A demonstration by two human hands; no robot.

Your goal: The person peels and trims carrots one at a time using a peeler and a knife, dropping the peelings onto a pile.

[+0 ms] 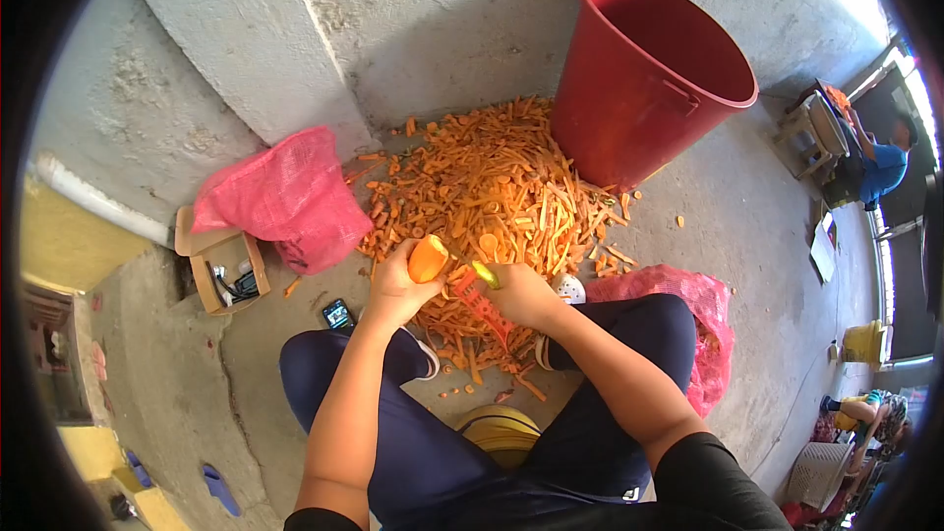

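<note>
My left hand [395, 287] is closed around a thick peeled carrot [428, 259], its orange end sticking up past the fingers. Just right of it, my right hand [523, 295] grips a tool with a yellow-green handle [485, 274]; its working end cannot be made out. A red slotted plastic piece [482, 307] shows below that hand, and whether it belongs to the tool is unclear. Both hands are above a large heap of carrot peelings and cut ends [482, 177] on the floor, spread between my feet and the wall.
Behind the heap stands a tall red bin [619, 88]. Pink woven sacks lie at left [285, 197] and right [713, 334]. A cardboard box [221, 261] and a phone [337, 314] are at left. Two other people [885, 167] work at far right.
</note>
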